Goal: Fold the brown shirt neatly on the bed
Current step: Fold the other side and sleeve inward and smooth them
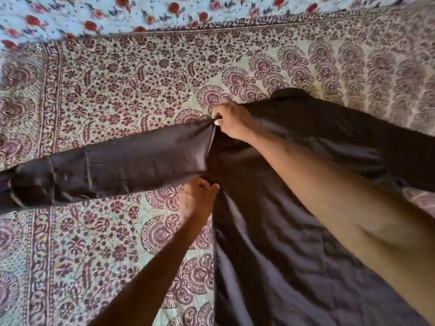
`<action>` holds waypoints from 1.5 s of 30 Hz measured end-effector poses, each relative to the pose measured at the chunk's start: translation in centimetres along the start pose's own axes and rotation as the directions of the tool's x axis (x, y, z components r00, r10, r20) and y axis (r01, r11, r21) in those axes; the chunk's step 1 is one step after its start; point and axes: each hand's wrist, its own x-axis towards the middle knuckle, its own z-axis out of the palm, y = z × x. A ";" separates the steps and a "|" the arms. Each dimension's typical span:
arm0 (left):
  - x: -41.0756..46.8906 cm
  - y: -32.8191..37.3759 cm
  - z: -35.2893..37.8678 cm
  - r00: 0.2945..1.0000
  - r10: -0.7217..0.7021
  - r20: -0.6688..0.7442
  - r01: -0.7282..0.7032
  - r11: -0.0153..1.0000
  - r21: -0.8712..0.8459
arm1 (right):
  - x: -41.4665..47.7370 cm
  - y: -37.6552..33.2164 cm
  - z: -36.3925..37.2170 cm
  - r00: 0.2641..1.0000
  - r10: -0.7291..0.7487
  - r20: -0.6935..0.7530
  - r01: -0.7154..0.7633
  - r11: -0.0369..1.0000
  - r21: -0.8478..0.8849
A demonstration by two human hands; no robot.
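Note:
The brown shirt (270, 231) lies spread on the bed, its body running from the centre down to the lower right. One long sleeve (113, 168) stretches flat to the left edge of the view. My right hand (231, 120) pinches the fabric at the shoulder seam, at the top of that sleeve. My left hand (197, 198) grips the shirt at the underarm, just below the sleeve. My right forearm crosses over the shirt's body. The collar end shows as a dark bump near the upper middle.
The bed is covered by a maroon and cream paisley bedspread (94, 255). A light blue sheet with red flowers (94, 15) runs along the far edge. A patch of bedspread shows at the right past the shirt.

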 end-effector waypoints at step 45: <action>-18.9 -5.8 6.7 0.819 0.090 0.566 -0.290 0.917 0.274 | -35.8 -0.2 2.2 0.554 0.811 0.185 -0.819 0.493 0.292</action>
